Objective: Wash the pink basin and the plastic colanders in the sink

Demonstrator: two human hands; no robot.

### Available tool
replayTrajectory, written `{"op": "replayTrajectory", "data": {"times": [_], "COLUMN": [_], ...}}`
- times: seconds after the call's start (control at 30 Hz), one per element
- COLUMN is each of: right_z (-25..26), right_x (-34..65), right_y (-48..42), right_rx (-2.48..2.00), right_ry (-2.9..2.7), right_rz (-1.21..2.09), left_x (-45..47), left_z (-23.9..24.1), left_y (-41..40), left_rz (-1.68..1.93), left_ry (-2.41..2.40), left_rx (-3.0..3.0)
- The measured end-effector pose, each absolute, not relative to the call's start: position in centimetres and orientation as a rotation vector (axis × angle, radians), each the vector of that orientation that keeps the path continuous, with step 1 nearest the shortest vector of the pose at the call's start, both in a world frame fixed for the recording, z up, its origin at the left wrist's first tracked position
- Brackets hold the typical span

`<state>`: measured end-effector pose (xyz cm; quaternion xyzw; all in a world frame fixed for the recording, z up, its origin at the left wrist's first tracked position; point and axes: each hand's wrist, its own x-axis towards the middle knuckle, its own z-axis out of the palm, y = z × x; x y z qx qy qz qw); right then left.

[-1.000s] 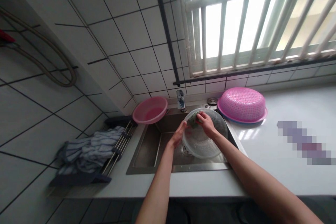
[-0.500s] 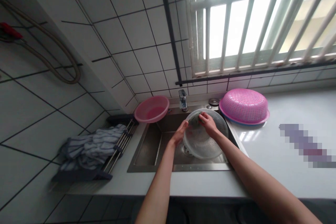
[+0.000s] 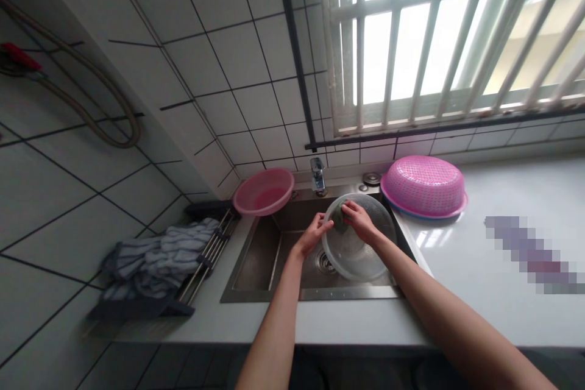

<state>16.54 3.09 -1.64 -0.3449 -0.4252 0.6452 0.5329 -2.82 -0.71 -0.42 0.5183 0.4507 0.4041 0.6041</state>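
Note:
A translucent round basin or strainer with a textured wall (image 3: 361,256) is held tilted above the steel sink (image 3: 256,262). My left hand (image 3: 314,234) grips its left rim, with the fingers closed around the edge. Pressed to the upper left part of the basin is a dark green scouring pad (image 3: 338,217), pinched in my right hand (image 3: 359,220). My right fingertips partly cover the pad.
The chrome faucet (image 3: 317,174) stands behind the sink. A pink basin (image 3: 265,192) sits at the sink's back left corner, and an upturned pink basket (image 3: 425,186) lies on the right counter. A striped cloth (image 3: 164,256) hangs over a metal rack (image 3: 208,259) at left.
My right hand and the scouring pad have moved slightly left and down along the basin. The basin has shifted a little, and my left hand has moved nearer the pad.

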Motion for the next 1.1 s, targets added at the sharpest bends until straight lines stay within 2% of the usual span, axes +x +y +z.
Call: {"op": "replayTrajectory", "data": {"times": [0.23,0.5,0.77,1.0,1.1], "right_z": [-2.6,-1.5,-1.3,-1.7,-1.8], "right_x": [14.0,16.7,13.8,17.3,16.9], "right_y": [0.6,3.5,0.0,3.8,3.1], "right_rx": [-0.640,-0.795,-0.579,-0.863,-0.815], "right_ry": [-1.582,-1.063,-1.535,-1.052,-1.149], "right_rz": [1.754,1.368,1.639,1.319,1.386], "left_x": [-3.0,-2.6,-3.0,-2.6,-2.7], "left_z": [0.2,0.1,-0.2,-0.3,-0.3], "left_y": [-1.0,-0.9,-0.9,-0.9,-1.1], "left_rz": [1.043,0.915,1.044,0.930,0.907], "left_ry": [1.019,0.974,0.952,0.944,0.967], "left_rx": [1.170,1.100,1.243,1.122,1.152]}}
